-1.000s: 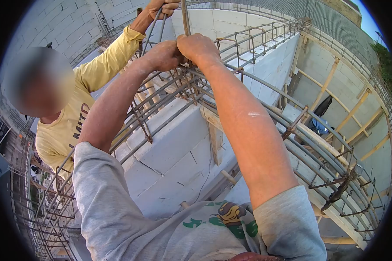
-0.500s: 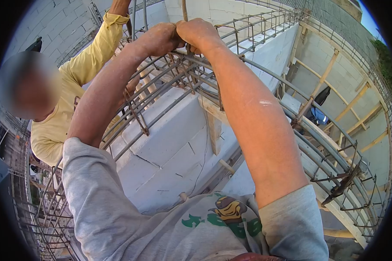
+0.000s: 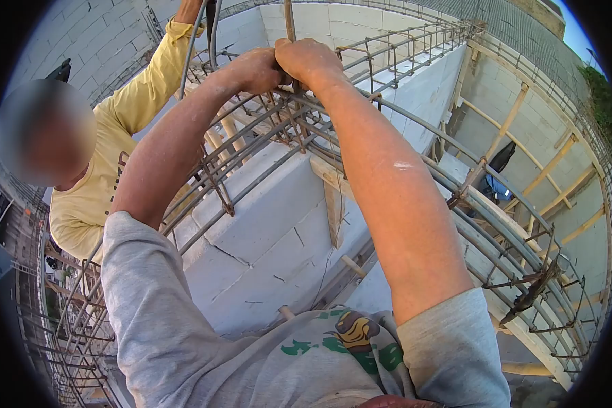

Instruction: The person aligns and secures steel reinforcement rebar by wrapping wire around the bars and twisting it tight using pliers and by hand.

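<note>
My left hand (image 3: 258,71) is closed, its fingers turned away from me, beside the brown upright rebar (image 3: 289,20). What it grips, if anything, is hidden. Touching it, my right hand (image 3: 309,62) has its fingers wrapped round that rebar, which sticks up above the fist. Both hands are over a joint in the rebar cage (image 3: 296,119), where long bars and stirrups cross. The cage runs along the top of a white block wall (image 3: 251,238).
At the left, a person in a yellow shirt (image 3: 132,98) has one arm raised by grey rods (image 3: 192,51). A wooden brace (image 3: 333,204) stands against the wall below. To the right, another cage (image 3: 523,258) curves past timber supports (image 3: 506,119).
Both my hands have dropped slightly, staying together at the upright rebar. The grey rods by the other person have shifted left and tilted.
</note>
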`<control>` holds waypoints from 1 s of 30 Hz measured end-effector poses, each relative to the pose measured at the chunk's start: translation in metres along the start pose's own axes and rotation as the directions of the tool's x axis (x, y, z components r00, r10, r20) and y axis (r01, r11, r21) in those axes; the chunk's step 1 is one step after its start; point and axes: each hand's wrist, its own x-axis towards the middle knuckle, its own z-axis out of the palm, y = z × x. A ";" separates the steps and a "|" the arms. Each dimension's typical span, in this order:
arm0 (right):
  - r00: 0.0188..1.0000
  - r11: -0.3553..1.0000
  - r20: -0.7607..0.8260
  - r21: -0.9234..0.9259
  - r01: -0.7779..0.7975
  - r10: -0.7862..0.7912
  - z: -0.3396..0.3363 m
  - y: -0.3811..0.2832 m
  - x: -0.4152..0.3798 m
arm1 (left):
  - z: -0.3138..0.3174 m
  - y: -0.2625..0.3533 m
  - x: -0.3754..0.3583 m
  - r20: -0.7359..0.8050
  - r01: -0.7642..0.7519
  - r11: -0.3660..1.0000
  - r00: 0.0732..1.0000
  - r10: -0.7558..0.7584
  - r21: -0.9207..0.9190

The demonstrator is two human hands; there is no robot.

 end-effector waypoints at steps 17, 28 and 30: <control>0.999 0.999 -0.022 0.039 -0.028 0.029 -0.002 0.002 -0.002 | 0.001 0.006 -0.006 -0.129 -0.026 1.000 0.991 0.024 -0.013; 1.000 0.996 -0.010 0.086 -0.029 0.030 0.003 0.006 0.006 | -0.003 0.010 -0.001 0.007 0.124 0.969 0.992 -0.126 -0.215; 1.000 0.999 -0.018 0.042 -0.008 0.009 0.002 0.006 0.010 | -0.003 0.009 0.001 0.009 0.136 0.956 0.990 -0.138 -0.260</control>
